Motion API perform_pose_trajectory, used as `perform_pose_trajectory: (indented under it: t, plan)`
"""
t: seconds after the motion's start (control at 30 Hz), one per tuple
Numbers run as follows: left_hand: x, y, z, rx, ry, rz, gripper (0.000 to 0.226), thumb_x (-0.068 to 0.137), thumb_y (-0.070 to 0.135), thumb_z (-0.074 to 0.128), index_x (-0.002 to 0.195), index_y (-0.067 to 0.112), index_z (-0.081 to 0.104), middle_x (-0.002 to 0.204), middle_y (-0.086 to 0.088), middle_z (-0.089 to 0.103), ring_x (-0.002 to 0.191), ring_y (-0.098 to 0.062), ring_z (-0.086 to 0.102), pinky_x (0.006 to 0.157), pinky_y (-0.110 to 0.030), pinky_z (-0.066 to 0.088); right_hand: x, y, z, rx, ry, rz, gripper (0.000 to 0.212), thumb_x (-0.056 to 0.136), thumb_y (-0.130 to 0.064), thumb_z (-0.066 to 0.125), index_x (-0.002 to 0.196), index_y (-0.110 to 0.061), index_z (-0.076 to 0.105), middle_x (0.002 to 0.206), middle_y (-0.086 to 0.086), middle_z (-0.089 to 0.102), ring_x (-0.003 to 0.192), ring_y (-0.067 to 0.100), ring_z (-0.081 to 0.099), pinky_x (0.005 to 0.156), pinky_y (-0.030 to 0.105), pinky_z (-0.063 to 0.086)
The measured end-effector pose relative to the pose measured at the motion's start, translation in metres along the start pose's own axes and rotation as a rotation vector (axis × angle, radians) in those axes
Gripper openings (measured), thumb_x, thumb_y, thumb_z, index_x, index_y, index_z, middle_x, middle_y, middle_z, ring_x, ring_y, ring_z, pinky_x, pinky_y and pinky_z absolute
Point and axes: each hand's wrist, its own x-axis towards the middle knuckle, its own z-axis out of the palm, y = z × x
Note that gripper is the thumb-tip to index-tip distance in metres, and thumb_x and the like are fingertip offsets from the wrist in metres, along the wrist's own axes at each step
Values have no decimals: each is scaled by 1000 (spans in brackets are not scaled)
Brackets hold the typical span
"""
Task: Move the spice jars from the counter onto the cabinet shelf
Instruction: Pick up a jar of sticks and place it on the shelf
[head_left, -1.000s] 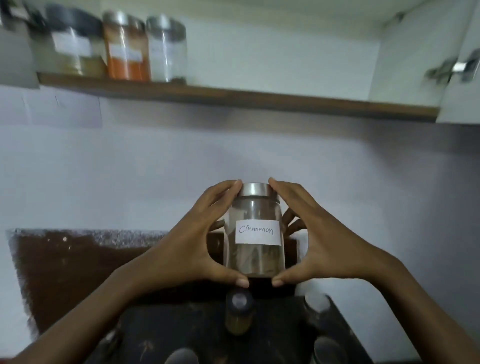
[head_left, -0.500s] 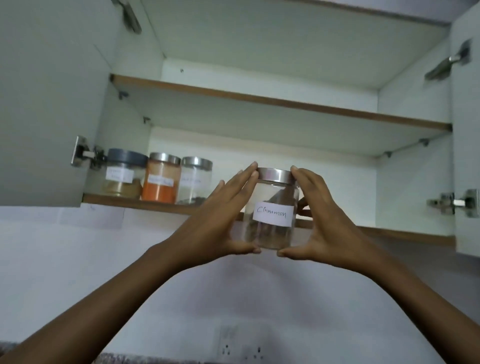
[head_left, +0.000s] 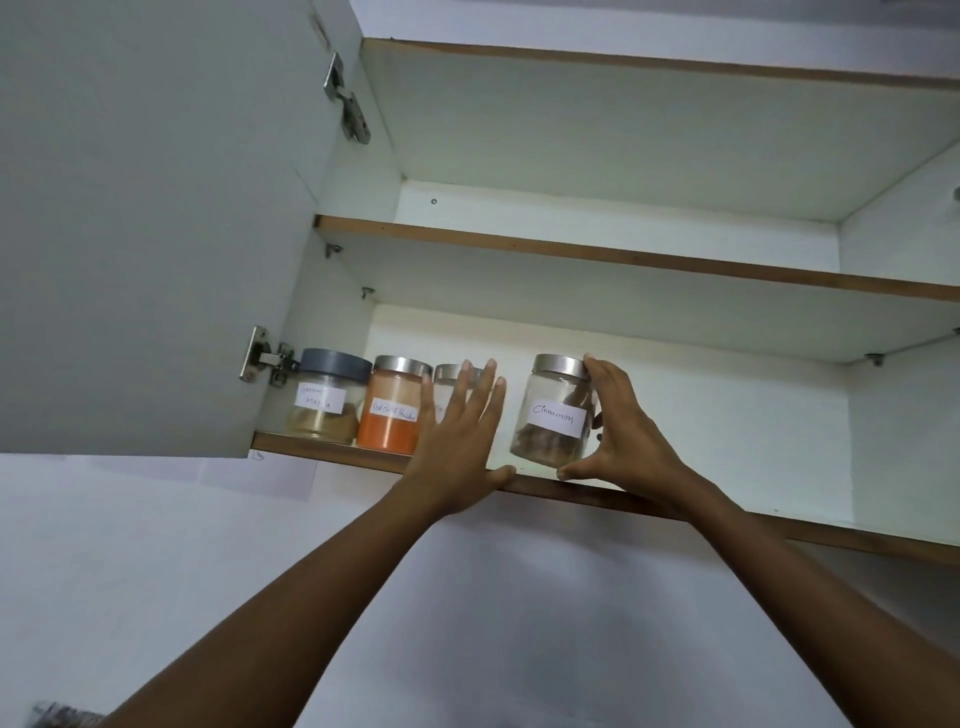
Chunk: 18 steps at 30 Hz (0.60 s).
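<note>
A clear glass jar labelled Cinnamon (head_left: 554, 410), with a steel lid, sits tilted at the front of the lower cabinet shelf (head_left: 727, 514). My right hand (head_left: 623, 441) grips it from the right side, fingers on the lid and thumb under the base. My left hand (head_left: 460, 441) is off the jar, fingers spread, thumb on the shelf edge. It partly hides a steel-lidded jar (head_left: 448, 384). Left of that stand an orange powder jar (head_left: 394, 410) and a grey-lidded masala jar (head_left: 326, 400).
The left cabinet door (head_left: 145, 223) stands open beside the jars, with hinges on its edge. The upper shelf (head_left: 623, 257) spans the cabinet above. The lower shelf runs on to the right of the cinnamon jar. A white wall lies below.
The cinnamon jar went up from below the shelf onto the lower shelf. My left hand has let go of it and spread open; my view tilted further up.
</note>
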Motion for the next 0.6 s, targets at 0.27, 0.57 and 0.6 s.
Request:
perform_pose_trajectory:
  t: [0.27,0.57,0.6]
  plan:
    - [-36,-41,60,-40,65,-50,84,88,70,13,150,14,9,157,-14,9,143,-32,8,108,-60,21,15,20,18,200,-135,89,117,50,-3,86,142,-22,16,143,-7,16,122,15,36,90,29,45]
    - [-36,-46,71,-54,100,-23,86,86,72,10,150,15,2,157,-14,4,144,-29,-1,114,-54,7,27,16,37,260,-107,120,108,58,-3,83,141,-19,17,141,-5,19,117,11,36,90,31,44]
    - [-36,-47,72,-55,105,-22,86,86,72,11,150,15,1,157,-14,3,144,-29,-2,114,-54,7,28,14,40,260,-103,116,107,58,-3,83,141,-18,17,141,-4,19,117,10,35,90,31,44]
